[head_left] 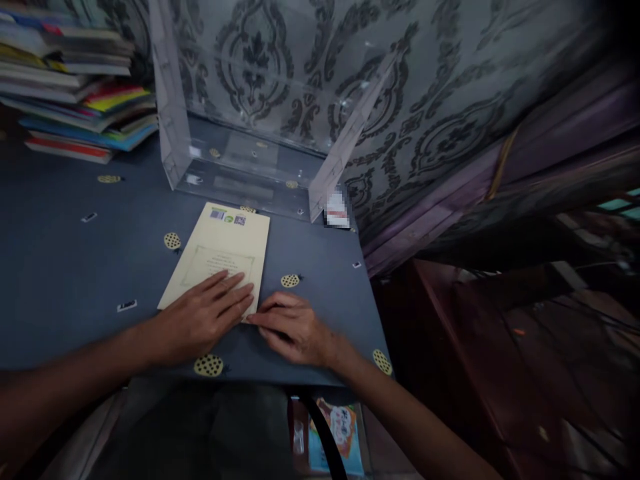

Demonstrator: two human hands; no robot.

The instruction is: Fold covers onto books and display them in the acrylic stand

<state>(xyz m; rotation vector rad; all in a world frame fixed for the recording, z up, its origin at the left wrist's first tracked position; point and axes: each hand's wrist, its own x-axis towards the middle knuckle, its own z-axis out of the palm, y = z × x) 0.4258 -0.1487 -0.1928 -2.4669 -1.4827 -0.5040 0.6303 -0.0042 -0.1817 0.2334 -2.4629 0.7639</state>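
Note:
A cream-coloured book lies on the table with printed text in a thin frame. A barcode, a green logo and a square code sit along its far edge. My left hand rests on its near part, fingers stretched out and lying flat on the cover. At the near right corner, my right hand has thumb and forefinger pinched on the book's edge, the other fingers curled. Part of the near edge is hidden under my left hand.
Beyond the book stands a clear plastic rack with pale side panels. Stacked books are at the back left. A small blurred box sits beside the rack. The blue tablecloth has pineapple prints. A blue packet lies below the table's front edge.

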